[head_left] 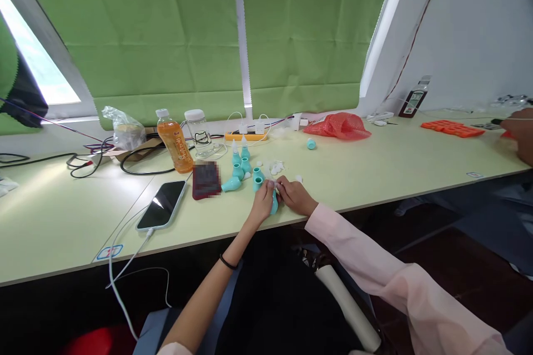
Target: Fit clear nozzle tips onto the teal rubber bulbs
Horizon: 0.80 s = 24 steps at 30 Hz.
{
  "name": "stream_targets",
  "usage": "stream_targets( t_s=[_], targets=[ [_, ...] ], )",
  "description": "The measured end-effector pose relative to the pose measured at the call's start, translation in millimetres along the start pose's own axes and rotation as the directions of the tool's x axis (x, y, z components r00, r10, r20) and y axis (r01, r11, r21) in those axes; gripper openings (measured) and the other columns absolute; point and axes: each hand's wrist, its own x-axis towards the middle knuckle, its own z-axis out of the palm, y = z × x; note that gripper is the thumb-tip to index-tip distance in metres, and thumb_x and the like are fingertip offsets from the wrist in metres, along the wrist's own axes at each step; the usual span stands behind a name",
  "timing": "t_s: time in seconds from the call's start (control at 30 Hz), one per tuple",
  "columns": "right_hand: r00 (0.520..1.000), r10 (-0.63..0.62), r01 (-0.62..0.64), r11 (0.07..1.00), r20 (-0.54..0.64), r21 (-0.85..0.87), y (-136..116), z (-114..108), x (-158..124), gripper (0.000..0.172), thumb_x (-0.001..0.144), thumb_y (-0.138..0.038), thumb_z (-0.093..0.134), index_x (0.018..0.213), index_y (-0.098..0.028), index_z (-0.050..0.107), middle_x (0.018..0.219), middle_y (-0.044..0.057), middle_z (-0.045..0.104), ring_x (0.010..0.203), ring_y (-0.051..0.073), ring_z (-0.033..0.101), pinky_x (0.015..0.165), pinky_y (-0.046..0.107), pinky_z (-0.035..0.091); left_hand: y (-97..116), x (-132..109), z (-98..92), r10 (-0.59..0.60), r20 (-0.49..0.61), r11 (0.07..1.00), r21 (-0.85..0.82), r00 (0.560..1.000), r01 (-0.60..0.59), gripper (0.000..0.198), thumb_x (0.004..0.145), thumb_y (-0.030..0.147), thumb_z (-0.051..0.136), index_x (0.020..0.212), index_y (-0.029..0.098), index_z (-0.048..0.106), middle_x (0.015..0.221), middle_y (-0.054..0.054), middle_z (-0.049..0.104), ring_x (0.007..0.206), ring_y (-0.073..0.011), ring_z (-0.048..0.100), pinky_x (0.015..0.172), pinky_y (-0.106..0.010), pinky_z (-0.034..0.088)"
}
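Both my hands meet near the table's front edge around a teal squeeze bulb (273, 205). My left hand (262, 203) is closed, thumb and fingers pinching at the bulb's upper end. My right hand (295, 195) is closed too, its fingertips pressed against the same end, where a small whitish bit shows between the fingers. Just beyond stand open-necked teal bulbs (258, 183), and one bulb (231, 184) lies on its side. Two upright bulbs (236, 156) carry pointed white tips. Small white pieces (276, 167) are scattered behind my hands.
Left are a phone (162, 205) on a cable, a dark red pouch (207, 180), an orange drink bottle (175, 141) and a clear jar (200, 133). Behind lie a power strip (245, 136) and red plastic bag (339, 126). Another person's hand (518, 127) is far right, near an orange tray (452, 128).
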Motion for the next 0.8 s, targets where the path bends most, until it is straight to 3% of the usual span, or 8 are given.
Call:
stream_targets(
  t_s=[0.27,0.47,0.8],
  targets=[
    [0.991,-0.005,-0.011,0.992,-0.131,-0.122,1.4,1.5,-3.5,0.023,0.085,-0.027,0.029,0.086,-0.014,0.048,0.055,0.002,0.055,0.048,0.013,0.05,0.049,0.022,0.029,8.8,-8.9,2.4,0.058,-0.058,0.987,0.151,0.997,-0.049,0.023,0.086,0.032,0.028,0.073,0.018,0.042,0.059,0.001,0.047,0.055,-0.0126,0.049,0.058,-0.026,0.037],
    [0.967,-0.008,-0.015,0.996,-0.254,-0.089,0.5,-0.9,-8.4,0.022,0.083,-0.031,0.037,0.078,-0.016,0.052,0.05,0.0,0.052,0.046,0.009,0.047,0.05,0.021,0.034,7.8,-12.5,11.1,0.062,-0.145,0.97,0.243,0.988,-0.025,0.025,0.087,0.032,0.024,0.074,0.019,0.04,0.054,0.001,0.045,0.051,-0.0147,0.047,0.053,-0.027,0.034],
    [0.941,-0.022,0.016,1.0,-0.339,-0.02,7.5,5.8,-11.6,0.023,0.077,-0.033,0.045,0.076,-0.017,0.062,0.05,0.002,0.057,0.042,0.01,0.048,0.049,0.024,0.04,8.4,-12.3,10.6,0.068,-0.152,0.959,0.281,0.986,-0.023,0.023,0.086,0.029,0.025,0.075,0.019,0.041,0.054,0.0,0.046,0.051,-0.0147,0.048,0.052,-0.026,0.034]
  ],
)
